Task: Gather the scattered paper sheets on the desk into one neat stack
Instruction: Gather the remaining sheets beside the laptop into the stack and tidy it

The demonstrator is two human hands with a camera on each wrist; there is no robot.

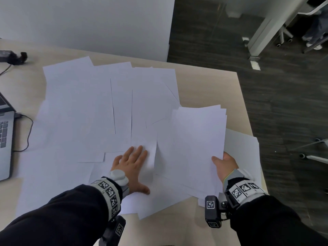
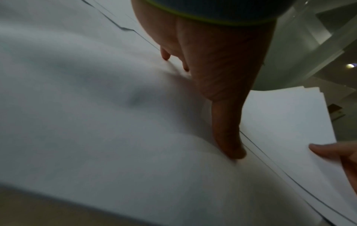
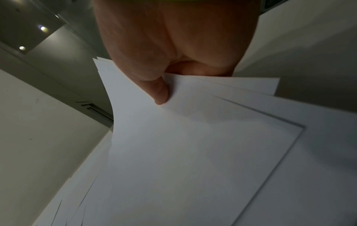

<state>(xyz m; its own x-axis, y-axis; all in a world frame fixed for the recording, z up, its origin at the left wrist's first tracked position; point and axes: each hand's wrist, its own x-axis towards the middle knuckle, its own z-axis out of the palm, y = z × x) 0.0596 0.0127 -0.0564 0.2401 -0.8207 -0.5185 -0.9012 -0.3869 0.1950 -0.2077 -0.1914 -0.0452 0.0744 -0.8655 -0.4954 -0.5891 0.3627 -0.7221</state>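
The right hand (image 1: 225,165) pinches a partial stack (image 1: 197,144) of white sheets by its near right corner, thumb on top and fingers hidden beneath, and holds it tilted up over the right side of the tabletop (image 1: 209,82). In the right wrist view the held sheets are already fanned, their far corners out of line. The left hand (image 1: 130,167) lies flat with straight, spread fingers on the loose sheets (image 1: 92,107), which overlap across the middle of the tabletop from the far edge to the near edge. One sheet buckles upward just beside the left fingertips.

The main risk is that buckle: if the flat hand drags sideways with too much pressure, I judge the top sheet could crease or fold rather than slide. Since the sheets overlap at different angles, dragging one may pull its neighbours askew or push the nearest ones off the near edge. A single-corner pinch on the stack is weak; tilting it further could let the sheets fan wider or slip out. A few more sheets (image 1: 245,144) overhang the right edge beneath the stack, and a brush from the right wrist could send them to the floor.
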